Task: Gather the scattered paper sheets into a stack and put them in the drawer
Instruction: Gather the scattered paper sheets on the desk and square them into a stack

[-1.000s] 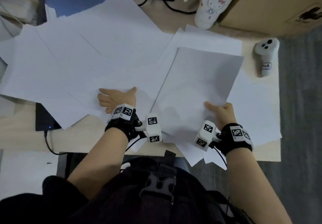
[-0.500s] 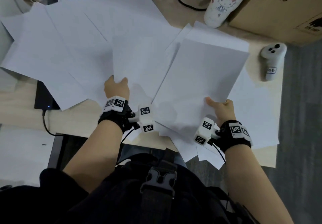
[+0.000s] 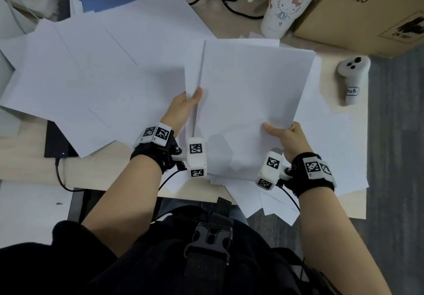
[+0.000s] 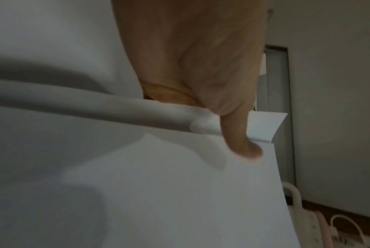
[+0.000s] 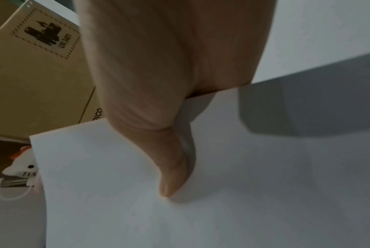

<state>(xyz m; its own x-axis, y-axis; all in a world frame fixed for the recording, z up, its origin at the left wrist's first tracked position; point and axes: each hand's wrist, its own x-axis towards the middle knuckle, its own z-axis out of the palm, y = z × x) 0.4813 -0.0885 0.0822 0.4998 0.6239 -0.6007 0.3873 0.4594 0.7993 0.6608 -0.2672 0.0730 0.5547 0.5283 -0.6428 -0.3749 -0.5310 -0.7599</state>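
my left hand (image 3: 183, 109) pinches one sheet (image 3: 193, 70) by its edge; my right hand (image 3: 286, 137) grips the gathered stack (image 3: 247, 102), lifted over loose sheets (image 3: 96, 74) on the desk (image 3: 29, 155).

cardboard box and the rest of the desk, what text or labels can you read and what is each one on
"PICO", with a round logo: on the cardboard box.
"UN 3481": on the battery hazard label on that box.
Handwritten tag on the white controller: too blurred to read.
Cartoon cat picture, no words: on the white bottle.
Black-and-white square code markers, no letters: on the wrist bands.
Paper sheets: blank.
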